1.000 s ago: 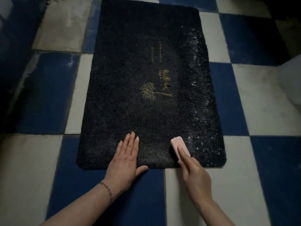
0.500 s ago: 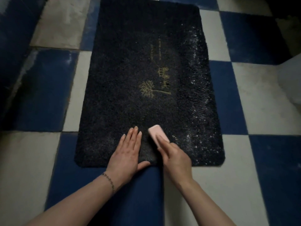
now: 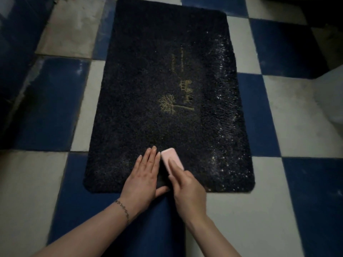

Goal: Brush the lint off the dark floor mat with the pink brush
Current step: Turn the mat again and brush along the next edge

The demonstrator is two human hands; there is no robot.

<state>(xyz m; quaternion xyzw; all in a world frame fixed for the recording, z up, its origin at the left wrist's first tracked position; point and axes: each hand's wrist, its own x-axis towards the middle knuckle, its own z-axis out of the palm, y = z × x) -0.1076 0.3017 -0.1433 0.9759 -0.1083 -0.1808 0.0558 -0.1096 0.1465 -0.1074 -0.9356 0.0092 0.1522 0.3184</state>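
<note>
Mid-brushing: my right hand [image 3: 187, 190] grips small pink plastic brush [image 3: 171, 158], flat left hand [image 3: 143, 180] pins dark shaggy floor mat [image 3: 167, 62]; next, probably the speckled right strip.

Floor mat [image 3: 148, 71], black pile bearing a gold tree motif and gold lettering, pale specks down its right side; brush [image 3: 171, 158], plain pale pink; floor tiles [image 3: 297, 127], blue-and-white chequerboard; bracelet [image 3: 122, 208], gold-toned chain.
</note>
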